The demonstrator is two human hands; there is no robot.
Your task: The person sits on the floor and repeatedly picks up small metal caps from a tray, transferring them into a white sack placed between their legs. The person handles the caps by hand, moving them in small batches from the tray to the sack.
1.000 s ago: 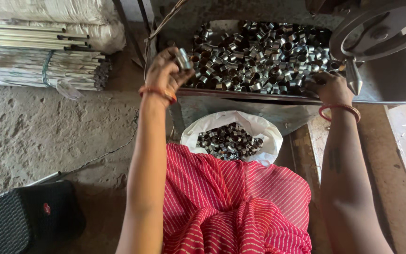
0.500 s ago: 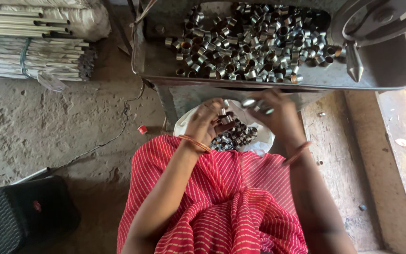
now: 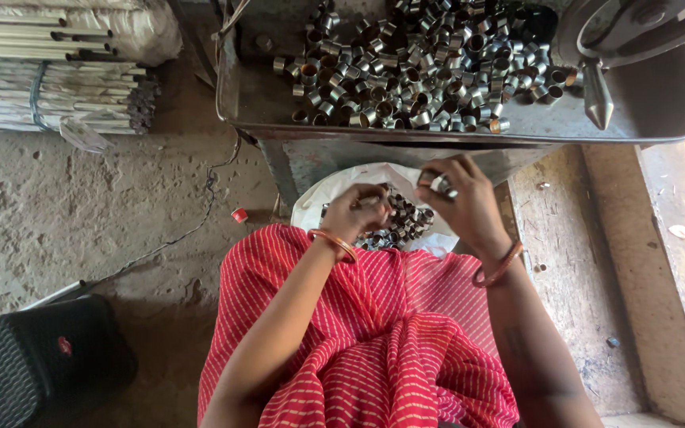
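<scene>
The right hand (image 3: 461, 202) is closed on a short metal ring (image 3: 440, 185), pinched between thumb and fingertips just above the far edge of a white sack (image 3: 323, 202). The left hand (image 3: 356, 212) is curled shut over the sack's open mouth, its fingers down among the loose rings (image 3: 406, 222) heaped inside; whether it grips one cannot be told. The two hands are near each other but apart. The sack sits at the near edge of a metal tray (image 3: 644, 111), against the person's red striped lap (image 3: 374, 349). More rings (image 3: 422, 63) lie piled across the tray's middle and far side. Bundled metal tubes (image 3: 49, 87) lie on the floor to the left.
</scene>
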